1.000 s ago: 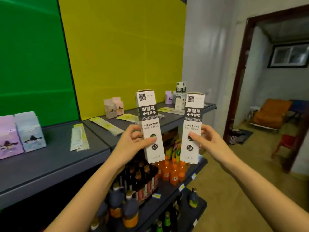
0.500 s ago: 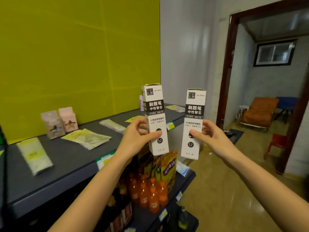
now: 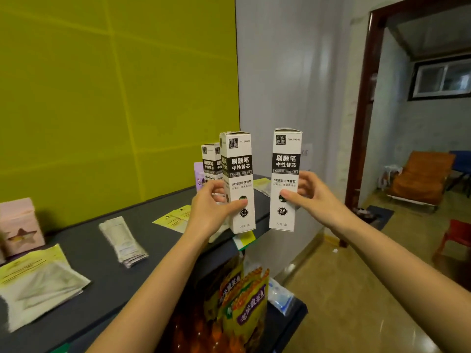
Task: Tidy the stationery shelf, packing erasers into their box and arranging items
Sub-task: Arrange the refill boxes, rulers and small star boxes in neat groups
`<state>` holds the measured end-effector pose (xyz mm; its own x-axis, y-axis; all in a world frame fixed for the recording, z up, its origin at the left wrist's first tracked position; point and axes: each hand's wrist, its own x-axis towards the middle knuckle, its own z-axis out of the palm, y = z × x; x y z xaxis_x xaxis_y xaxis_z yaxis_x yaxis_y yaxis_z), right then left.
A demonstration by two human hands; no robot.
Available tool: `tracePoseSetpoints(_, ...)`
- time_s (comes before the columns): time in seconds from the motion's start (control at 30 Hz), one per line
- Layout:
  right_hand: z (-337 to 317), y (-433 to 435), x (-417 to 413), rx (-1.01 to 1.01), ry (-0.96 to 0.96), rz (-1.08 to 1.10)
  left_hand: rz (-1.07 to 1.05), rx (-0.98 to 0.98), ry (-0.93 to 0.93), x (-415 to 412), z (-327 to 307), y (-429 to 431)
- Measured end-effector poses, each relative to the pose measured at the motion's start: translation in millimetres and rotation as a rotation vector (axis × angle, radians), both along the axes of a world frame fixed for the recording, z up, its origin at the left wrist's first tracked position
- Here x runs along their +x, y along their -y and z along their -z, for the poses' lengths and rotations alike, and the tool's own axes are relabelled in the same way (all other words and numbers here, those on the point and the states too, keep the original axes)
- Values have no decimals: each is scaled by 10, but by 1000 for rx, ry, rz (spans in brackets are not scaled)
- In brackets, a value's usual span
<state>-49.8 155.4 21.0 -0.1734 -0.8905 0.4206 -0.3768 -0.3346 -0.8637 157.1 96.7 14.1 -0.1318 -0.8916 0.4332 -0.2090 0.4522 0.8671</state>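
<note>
Our left hand [image 3: 211, 212] holds a tall white box [image 3: 238, 174] up in the air. The thumb lies across the front and the fingers curl round the back. Our right hand [image 3: 313, 197] grips a second white box [image 3: 285, 161] the same way, thumb in front. Both boxes stand straight up, side by side, with a gap between them. They do not touch. Each has a black band with white writing and a small black ring lower down.

The tall white box is in front of the right end of the grey shelf [image 3: 96, 263]. The second white box is past that end, in front of the pale wall.

A third white box [image 3: 210, 161] stands on the shelf behind our left hand. A little purple box [image 3: 198, 174] is just beside it, partly hidden.

Flat things lie along the shelf: some yellow packs [image 3: 173, 220] near our left wrist, a pile of clear packs [image 3: 122, 240] in the middle, and big pale packs [image 3: 38, 278] at the left. A pink box [image 3: 19, 225] with a star window stands by the yellow wall.

Bright snack bags [image 3: 244, 301] sit on the shelf below. Through the doorway we see an orange chair [image 3: 420, 179] and a red stool [image 3: 456, 238].
</note>
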Motion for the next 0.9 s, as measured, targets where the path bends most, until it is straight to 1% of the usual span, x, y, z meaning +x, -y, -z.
tracePoseSetpoints(0.23, 22, 806, -274, 28, 3, -99, -181, -1, 90, -334, 47, 422)
tracePoseSetpoints(0.4, 22, 1333, -491, 52, -40, -234, -328, 1, 175, -589, 50, 604)
tracePoseSetpoints(0.53, -16, 1768, -568, 38, -100, -333, -453, -19, 179, -774, 97, 691)
tracePoseSetpoints(0.7, 55, 2158, -584, 39, -159, -479, -554, -25, 205, -939, 176, 791)
tracePoseSetpoints(0.9, 123, 2434, -571, 42, -137, -587, -682, -73, 225, -1051, 204, 840)
